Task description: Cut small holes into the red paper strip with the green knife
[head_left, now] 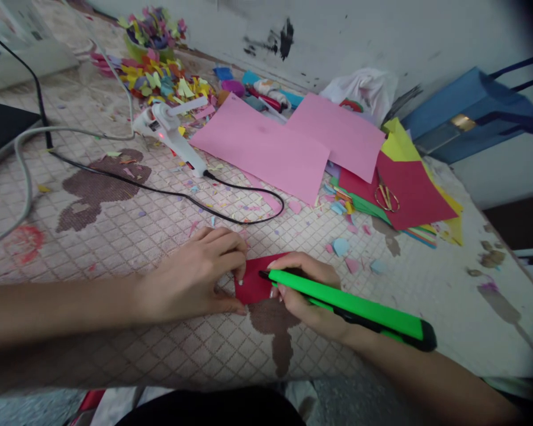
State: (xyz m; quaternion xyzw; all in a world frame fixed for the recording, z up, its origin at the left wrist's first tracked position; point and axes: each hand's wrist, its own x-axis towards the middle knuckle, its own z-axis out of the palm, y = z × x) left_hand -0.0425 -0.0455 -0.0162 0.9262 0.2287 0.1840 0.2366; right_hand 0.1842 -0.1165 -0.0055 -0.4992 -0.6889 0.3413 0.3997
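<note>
A small piece of red paper (255,286) lies on the patterned tablecloth in front of me. My left hand (208,272) is at its left edge, fingers curled and thumb by the lower left corner, holding it down. My right hand (308,287) is closed around a long green tool (350,300) with black ends, gripped much like a pen. Its narrow black tip is over the red paper, close to the middle. The tool's exact kind is not clear. Part of the paper's right side is hidden under my right hand.
A white glue gun (173,139) with a black cord lies beyond my left hand. Pink sheets (266,145), red paper (415,189) with gold scissors (386,197), and paper scraps (341,247) lie farther back. A blue bag (466,118) stands right; a flower pot (144,50) stands back left.
</note>
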